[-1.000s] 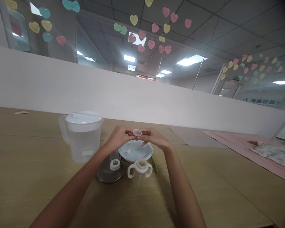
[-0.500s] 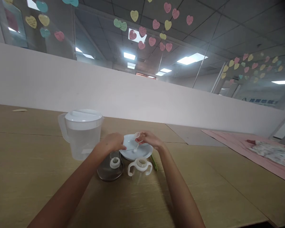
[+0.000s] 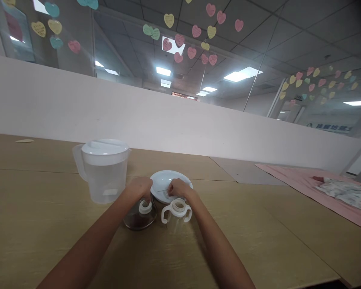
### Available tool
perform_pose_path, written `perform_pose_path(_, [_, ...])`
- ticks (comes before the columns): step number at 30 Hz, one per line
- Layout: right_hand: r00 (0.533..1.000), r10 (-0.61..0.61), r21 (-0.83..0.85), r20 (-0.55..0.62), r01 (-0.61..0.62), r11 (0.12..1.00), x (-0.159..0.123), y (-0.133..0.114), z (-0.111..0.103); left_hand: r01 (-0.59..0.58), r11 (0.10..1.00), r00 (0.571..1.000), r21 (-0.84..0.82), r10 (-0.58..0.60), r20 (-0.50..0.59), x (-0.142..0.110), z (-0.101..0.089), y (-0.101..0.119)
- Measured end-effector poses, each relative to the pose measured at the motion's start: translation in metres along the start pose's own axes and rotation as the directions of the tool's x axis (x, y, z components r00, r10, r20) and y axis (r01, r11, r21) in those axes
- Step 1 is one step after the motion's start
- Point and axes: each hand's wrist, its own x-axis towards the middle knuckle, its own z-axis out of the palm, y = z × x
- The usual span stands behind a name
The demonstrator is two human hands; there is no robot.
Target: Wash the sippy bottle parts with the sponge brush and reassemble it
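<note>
My left hand [image 3: 140, 188] reaches down with its fingers drawn together, the tips at the top of a small white ring-shaped cap [image 3: 145, 207]. That cap sits on a dark, see-through rounded piece [image 3: 138, 220] on the table. My right hand [image 3: 178, 188] is closed and lowered into a white plate [image 3: 159, 176]; what its fingers hold is hidden. Beside those fingers a thin clear straw-like piece [image 3: 162, 191] lies in the plate. In front of the plate stands a clear baby bottle [image 3: 177, 218] with a white two-handled collar, its mouth open.
A lidded clear pitcher [image 3: 106, 176] stands to the left, its handle facing left. Far right, a pink cloth [image 3: 291, 176] carries a patterned garment [image 3: 343, 192]. A white wall [image 3: 168, 124] closes off the back of the table, and a grey sheet [image 3: 246, 170] lies near it.
Both hands were over the plate, the right holding a small clear piece with a straw. My right hand has lowered into the plate; my left has moved down towards the white cap.
</note>
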Motion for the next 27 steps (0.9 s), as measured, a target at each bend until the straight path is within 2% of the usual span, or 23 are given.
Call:
perform_pose_path(2, [0.996,-0.045,0.125,0.071,0.035,0.992,0.001,-0.002,0.004,0.032,0.998,0.997,0.055,-0.036,0.072,0.000,0.001,0.002])
perform_pose_path(4, [0.995,-0.062,0.300,0.077,0.037,0.953,0.001,-0.002,0.000,0.039,0.997,0.994,0.068,-0.046,0.103,0.001,0.001,0.003])
perform_pose_path(8, [0.996,-0.020,0.508,-0.084,0.060,0.859,-0.009,-0.005,-0.029,0.033,0.998,0.991,0.062,-0.041,0.127,0.002,0.003,0.003])
perform_pose_path(11, [0.971,-0.016,0.703,-0.237,0.183,0.687,-0.027,-0.014,-0.057,0.027,0.998,0.989,0.050,-0.034,0.144,0.001,0.004,0.003])
perform_pose_path(13, [0.959,-0.068,0.728,-0.275,0.254,0.637,-0.042,-0.025,-0.072,0.025,0.999,0.988,0.043,-0.031,0.154,0.001,0.004,0.003])
perform_pose_path(15, [0.950,-0.133,0.713,-0.281,0.300,0.634,-0.057,-0.035,-0.082,0.023,0.999,0.987,0.043,-0.030,0.159,0.002,0.005,0.003])
perform_pose_path(18, [0.954,-0.245,0.672,-0.173,0.296,0.679,-0.075,-0.048,-0.089,0.027,0.998,0.986,0.059,-0.036,0.165,0.005,0.006,0.003])
perform_pose_path(23, [0.916,-0.373,0.553,0.145,0.238,0.799,-0.086,-0.061,-0.086,0.026,0.997,0.993,0.067,-0.034,0.117,0.000,-0.004,0.001])
perform_pose_path(27, [0.894,-0.391,0.510,0.219,0.236,0.827,-0.084,-0.063,-0.082,-0.023,0.999,0.999,0.047,0.022,0.026,-0.012,-0.020,-0.008])
